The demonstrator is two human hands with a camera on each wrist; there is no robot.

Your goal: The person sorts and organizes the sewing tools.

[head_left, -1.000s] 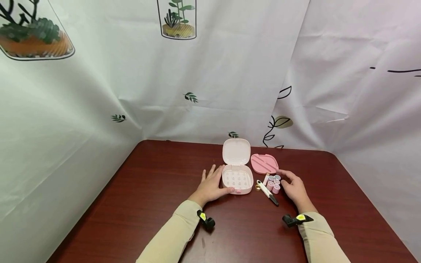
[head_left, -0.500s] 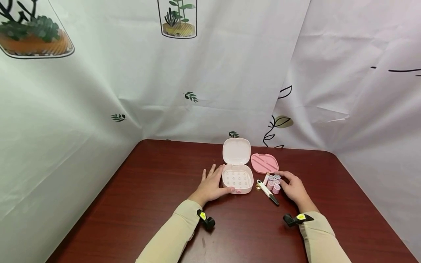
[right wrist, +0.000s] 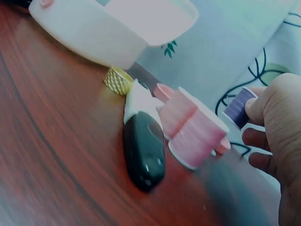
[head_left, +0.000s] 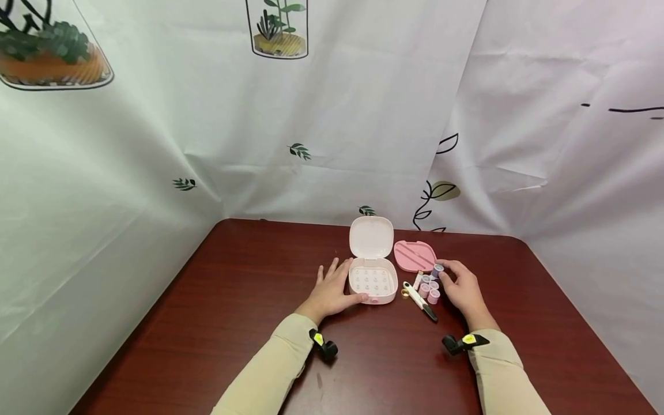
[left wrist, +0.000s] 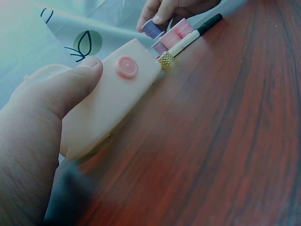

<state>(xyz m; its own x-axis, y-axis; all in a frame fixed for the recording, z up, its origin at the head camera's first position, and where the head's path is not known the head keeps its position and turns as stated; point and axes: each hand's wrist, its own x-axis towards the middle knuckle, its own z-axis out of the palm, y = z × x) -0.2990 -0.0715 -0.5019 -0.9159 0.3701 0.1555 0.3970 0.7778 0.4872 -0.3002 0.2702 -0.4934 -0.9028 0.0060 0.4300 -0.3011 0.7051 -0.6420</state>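
My right hand (head_left: 464,291) pinches a purple thread spool (right wrist: 241,107) between thumb and forefinger, lifted above the other spools. Several pink and pale spools (right wrist: 200,141) stand close together below it. At the box's left side, my left hand (head_left: 332,291) lies with fingers spread. Its thumb (left wrist: 87,77) rests on the front of the pale pink box (left wrist: 113,94), near a round pink button (left wrist: 127,67). The box's lid (head_left: 371,237) is raised, and small pegs show in rows inside.
A gold thimble (right wrist: 117,81) lies beside a white tool with a black end (right wrist: 145,150), right of the box. Behind the spools are a small pale stick (head_left: 418,280) and a pink tray insert (head_left: 415,256). A patterned cloth (head_left: 332,115) hangs behind the table (head_left: 249,265).
My right hand has taken hold of the purple spool and raised it slightly from the cluster. My left hand has stayed at the box.
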